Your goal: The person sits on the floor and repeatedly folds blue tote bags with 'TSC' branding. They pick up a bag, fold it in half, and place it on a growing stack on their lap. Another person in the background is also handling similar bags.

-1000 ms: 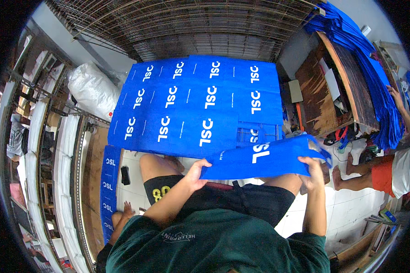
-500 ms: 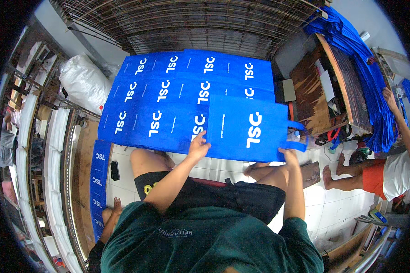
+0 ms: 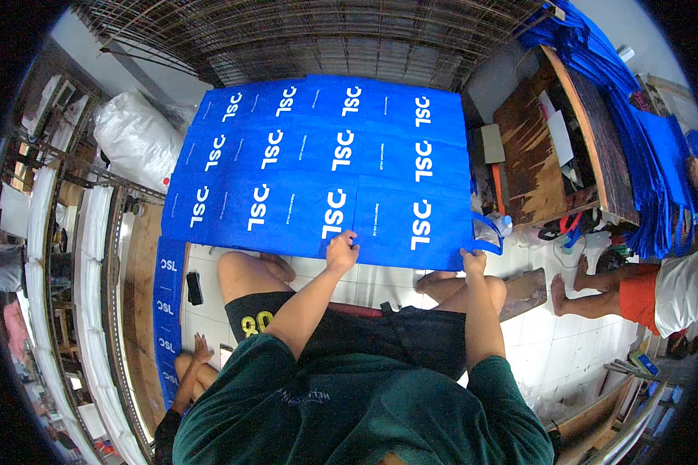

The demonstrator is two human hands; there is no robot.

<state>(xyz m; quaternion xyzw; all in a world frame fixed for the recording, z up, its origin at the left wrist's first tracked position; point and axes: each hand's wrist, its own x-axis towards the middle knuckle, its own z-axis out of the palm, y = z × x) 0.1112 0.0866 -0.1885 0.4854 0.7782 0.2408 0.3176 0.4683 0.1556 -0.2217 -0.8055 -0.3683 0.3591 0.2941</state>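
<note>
A blue fabric tote bag (image 3: 392, 225) with a white print lies flat at the near right corner of a spread of similar blue bags (image 3: 240, 170), laid overlapping in rows. My left hand (image 3: 343, 249) has its fingers closed on the bag's near left corner. At the near right corner, my right hand (image 3: 474, 261) pinches the edge just below the blue loop handle (image 3: 487, 236), which sticks out past the spread. The fingertips under the fabric are hidden.
Beyond the bags stands a wire rack (image 3: 310, 46). A wooden cabinet (image 3: 574, 155) at the right bears hanging blue bags (image 3: 644, 170); a person in red shorts (image 3: 640, 302) is beside it. White plastic sack (image 3: 136, 139) at back left; phone (image 3: 195, 287) on the floor; another person's hand (image 3: 202, 349) at lower left.
Both hands have drawn the bag toward me and slightly left. Its far edge now leaves the print of the bag behind uncovered, and its side sits closer in line with the rows.
</note>
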